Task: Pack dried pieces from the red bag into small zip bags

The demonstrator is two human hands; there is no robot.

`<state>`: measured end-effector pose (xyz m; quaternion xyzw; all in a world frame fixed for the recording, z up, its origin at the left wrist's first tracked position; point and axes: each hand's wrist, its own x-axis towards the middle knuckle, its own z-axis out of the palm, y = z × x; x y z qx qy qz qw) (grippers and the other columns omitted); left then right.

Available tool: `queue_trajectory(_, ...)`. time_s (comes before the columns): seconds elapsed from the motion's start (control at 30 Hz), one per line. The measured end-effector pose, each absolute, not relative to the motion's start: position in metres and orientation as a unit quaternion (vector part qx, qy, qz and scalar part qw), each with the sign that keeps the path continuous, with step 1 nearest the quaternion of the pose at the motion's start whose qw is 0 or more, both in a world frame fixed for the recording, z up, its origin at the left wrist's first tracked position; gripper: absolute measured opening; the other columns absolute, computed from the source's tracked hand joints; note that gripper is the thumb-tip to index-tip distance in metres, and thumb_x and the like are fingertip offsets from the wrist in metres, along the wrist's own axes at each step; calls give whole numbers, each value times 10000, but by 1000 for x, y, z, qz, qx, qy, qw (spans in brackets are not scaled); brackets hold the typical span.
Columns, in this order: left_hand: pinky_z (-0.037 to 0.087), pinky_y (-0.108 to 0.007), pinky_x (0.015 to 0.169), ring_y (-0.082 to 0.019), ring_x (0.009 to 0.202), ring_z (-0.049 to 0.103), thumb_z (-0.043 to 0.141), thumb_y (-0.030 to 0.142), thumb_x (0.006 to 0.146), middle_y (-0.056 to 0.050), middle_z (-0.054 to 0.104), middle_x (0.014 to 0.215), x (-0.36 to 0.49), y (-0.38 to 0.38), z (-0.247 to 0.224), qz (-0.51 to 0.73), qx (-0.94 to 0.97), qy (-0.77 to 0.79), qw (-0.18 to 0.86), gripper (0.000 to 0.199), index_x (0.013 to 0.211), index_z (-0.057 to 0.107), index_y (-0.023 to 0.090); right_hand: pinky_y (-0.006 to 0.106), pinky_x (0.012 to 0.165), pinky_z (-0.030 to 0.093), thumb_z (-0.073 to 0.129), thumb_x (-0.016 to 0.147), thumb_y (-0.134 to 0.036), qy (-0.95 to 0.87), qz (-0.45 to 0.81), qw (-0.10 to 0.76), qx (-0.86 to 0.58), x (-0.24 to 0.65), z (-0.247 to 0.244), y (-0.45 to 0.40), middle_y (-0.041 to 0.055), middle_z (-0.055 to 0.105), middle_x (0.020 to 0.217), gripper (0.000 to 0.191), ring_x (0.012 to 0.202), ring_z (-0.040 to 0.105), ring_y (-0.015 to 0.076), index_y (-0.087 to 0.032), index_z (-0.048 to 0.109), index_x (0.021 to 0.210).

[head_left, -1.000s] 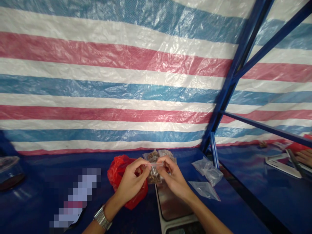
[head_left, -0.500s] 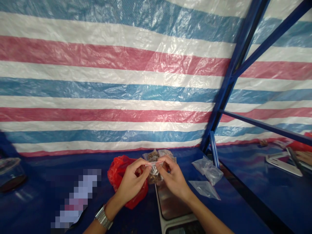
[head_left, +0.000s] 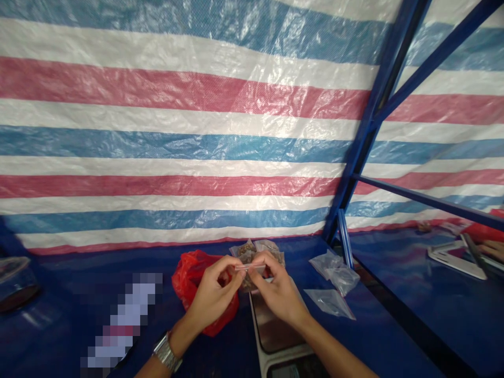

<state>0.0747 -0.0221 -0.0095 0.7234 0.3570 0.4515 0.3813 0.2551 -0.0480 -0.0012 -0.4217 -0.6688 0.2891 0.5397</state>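
Between my two hands is a small clear zip bag [head_left: 248, 285] with brown bits inside, its top strip pinched from both sides. My left hand [head_left: 218, 289] grips the strip's left end between thumb and forefinger. The right end is pinched by my right hand [head_left: 276, 290] in the same way. Much of the bag is hidden by the fingers. Below it lies a kitchen scale [head_left: 275, 328] with a metal plate and a dark display. Beside my left hand sits a crumpled red plastic bag [head_left: 191, 273]. Behind the hands stand filled zip bags [head_left: 271, 247].
Empty clear zip bags [head_left: 328, 303] lie to the right. A blurred pale strip [head_left: 128, 325] and a clear round tub [head_left: 18, 283] are at left. A blue metal frame [head_left: 360, 136] rises at right; a striped tarp [head_left: 177, 157] hangs behind. Another person's hand [head_left: 492, 249] shows far right.
Both hands keep their pinch on the zip bag's top strip. The strip has tipped slightly, and less of the bag's front shows below it. The view has shifted a little.
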Motion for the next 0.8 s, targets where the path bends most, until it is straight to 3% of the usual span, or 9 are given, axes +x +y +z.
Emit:
queue_trajectory(0.27,453,-251,690,-157,783,582,671,378,966,-25,617,871,74,-21,-9,481,713,294,417,231,849,643,180,311,801,475,640,972,-369,-692,278,529,-405,254,9,-54,21,606,924,173,874,591,183,-211,675,911)
queue_trajectory(0.47,486,-254,699,-163,767,619,727,369,930,-23,646,807,72,-17,-5,463,715,296,432,261,763,664,178,288,757,469,636,989,-326,-707,265,517,-403,254,4,-51,7,631,828,212,793,603,161,-200,678,824)
queue_trajectory(0.53,513,-265,765,-179,837,659,716,365,938,-39,693,868,71,-16,-5,462,725,302,412,219,814,711,185,293,781,476,655,981,-326,-712,252,517,-403,259,4,-46,9,661,834,197,816,624,168,-206,699,832)
queue_trajectory(0.67,539,-269,834,-195,1000,689,639,365,984,-59,735,1087,70,-15,-4,500,722,345,330,207,1101,749,234,299,745,488,647,970,-377,-638,175,578,-477,290,5,-28,32,713,872,206,821,645,191,-215,734,878)
queue_trajectory(0.8,548,-264,835,-182,949,701,601,357,1000,-38,747,1009,68,-14,-4,524,719,373,264,199,1022,753,231,340,769,509,601,960,-472,-529,45,593,-606,339,1,-9,87,742,958,306,833,664,228,-194,722,1003)
